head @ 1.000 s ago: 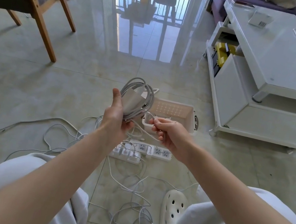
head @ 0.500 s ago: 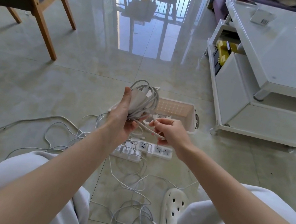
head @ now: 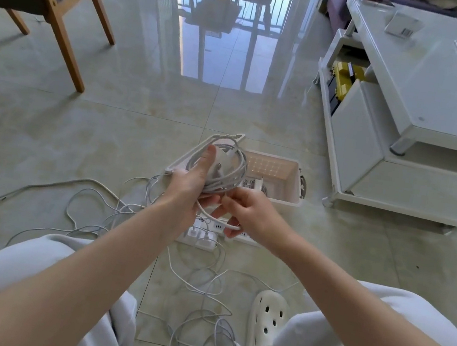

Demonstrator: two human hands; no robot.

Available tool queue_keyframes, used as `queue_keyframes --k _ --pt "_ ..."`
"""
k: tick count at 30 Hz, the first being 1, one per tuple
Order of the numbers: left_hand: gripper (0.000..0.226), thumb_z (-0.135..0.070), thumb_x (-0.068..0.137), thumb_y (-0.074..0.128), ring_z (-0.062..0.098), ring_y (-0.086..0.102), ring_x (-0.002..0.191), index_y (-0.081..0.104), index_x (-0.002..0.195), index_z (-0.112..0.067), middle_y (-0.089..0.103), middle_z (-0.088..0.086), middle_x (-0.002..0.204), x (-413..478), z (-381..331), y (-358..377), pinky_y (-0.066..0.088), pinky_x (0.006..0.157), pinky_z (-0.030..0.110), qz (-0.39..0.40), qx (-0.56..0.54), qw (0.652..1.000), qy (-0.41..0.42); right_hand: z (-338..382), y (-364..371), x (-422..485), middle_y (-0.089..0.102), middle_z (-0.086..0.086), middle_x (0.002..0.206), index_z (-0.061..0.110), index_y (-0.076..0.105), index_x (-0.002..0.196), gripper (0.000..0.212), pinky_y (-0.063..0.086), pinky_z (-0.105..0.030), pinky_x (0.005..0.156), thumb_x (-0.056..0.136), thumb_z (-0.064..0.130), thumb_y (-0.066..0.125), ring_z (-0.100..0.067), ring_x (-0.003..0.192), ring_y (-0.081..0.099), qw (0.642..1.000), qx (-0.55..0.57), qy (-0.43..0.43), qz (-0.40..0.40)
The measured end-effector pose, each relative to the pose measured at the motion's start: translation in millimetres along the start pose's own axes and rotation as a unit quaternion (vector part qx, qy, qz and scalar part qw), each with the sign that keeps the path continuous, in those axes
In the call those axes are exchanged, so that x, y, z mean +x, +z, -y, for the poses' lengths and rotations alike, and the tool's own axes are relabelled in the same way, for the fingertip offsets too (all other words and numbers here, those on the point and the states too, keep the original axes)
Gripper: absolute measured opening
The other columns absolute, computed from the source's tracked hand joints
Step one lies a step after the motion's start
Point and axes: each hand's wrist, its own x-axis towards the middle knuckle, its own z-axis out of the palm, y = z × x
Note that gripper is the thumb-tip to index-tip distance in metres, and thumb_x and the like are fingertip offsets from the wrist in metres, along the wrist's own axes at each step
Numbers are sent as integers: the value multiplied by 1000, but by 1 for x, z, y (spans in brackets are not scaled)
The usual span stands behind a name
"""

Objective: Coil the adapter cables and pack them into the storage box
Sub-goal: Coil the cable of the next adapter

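**Status of the hands.** The left hand (head: 186, 187) grips the coiled cable (head: 230, 170), thumb raised along the outside of the loops and fingers curled under them. The right hand (head: 254, 212) pinches the loose tail (head: 209, 214) of the same cable between thumb and fingers.

**Change over the last second.**
- The bundle has come down from its raised position and now hangs just in front of the storage box (head: 295, 183).
- The tail, previously drawn almost straight between the hands, now sags in a slack loop below the left palm.
- The right hand has dropped slightly and closed in on the left.

**Meaning for the task.** The coiling appears nearly complete. The slack tail probably remains to be wrapped or tucked before this bundle goes into the box. Further loose cables (head: 209, 330) lie on the floor (head: 105, 154) near the person's feet, and chargers remain plugged into the power strip (head: 202, 238), so most of the work is judged outstanding.

**Not readable.**
- The adapter body is largely covered by the loops and the left thumb.
- The connector end is hidden in the right fingers.
- The hands cover the near part of the box; the items visible inside cannot be identified.
- The power strip is partly covered.
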Motion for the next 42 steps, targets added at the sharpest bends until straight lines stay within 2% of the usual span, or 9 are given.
queue_keyframes --k 7,14,18,24,27,31,34,37,42 --pt "48 -48 80 64 20 63 51 60 82 0 66 10 61 1 0 3 58 63 32 6 2 1000 -26 -9 13 -2 66 -8 85 12 46 99 4 40 -9 47 97 9 44 5 47 53 985 28 -22 -170" --pt "49 -43 82 65 26 67 54 58 84 6 67 14 64 -3 0 7 59 62 37 -8 -19 1000 -13 1 5 2 61 -6 86 9 49 97 18 40 -14 47 100 24 39 -7 55 43 962 225 124 -91" --pt "45 -42 85 62 22 66 53 56 81 2 66 14 68 1 -12 3 60 60 35 -39 -62 997 16 4 5 -5 58 -3 88 8 46 104 18 45 -19 58 100 24 39 -9 64 48 974 173 122 -85" --pt "50 -43 90 54 23 67 60 58 107 3 68 17 81 3 -11 0 60 58 33 29 -87 996 -18 -2 2 -4 61 2 75 19 56 84 15 37 -14 48 96 18 49 0 47 45 992 47 51 -104" --pt "56 -43 90 54 30 66 79 56 119 5 66 27 104 0 -3 0 59 68 37 69 -53 996 -24 -2 1 -3 60 6 75 14 63 97 14 40 -10 49 96 16 50 8 43 48 995 28 13 -90" --pt "58 -44 87 58 28 68 73 57 113 8 67 25 97 1 -2 0 60 63 35 31 -42 999 -16 -3 4 -2 60 2 88 7 61 111 22 51 -17 64 95 17 51 -2 62 55 991 -75 -14 -107" --pt "54 -42 87 59 28 68 70 57 108 7 67 22 91 2 -3 0 60 61 34 6 -41 999 -9 -3 9 -8 48 -1 102 5 48 113 26 43 -15 63 93 19 53 -13 76 52 937 -244 -126 -215" --pt "51 -41 86 62 18 64 57 58 106 5 63 15 85 2 -1 5 53 44 24 -15 -9 1000 1 -4 9 -8 55 -11 99 1 52 108 30 47 -18 55 83 12 65 -21 76 59 837 -375 -300 -262" --pt "56 -39 84 67 9 58 40 56 114 7 58 7 68 4 13 6 44 37 19 -1 29 1000 -4 -6 10 -1 55 -4 93 11 57 98 21 44 -19 59 80 1 59 -16 78 56 838 -350 -356 -220"
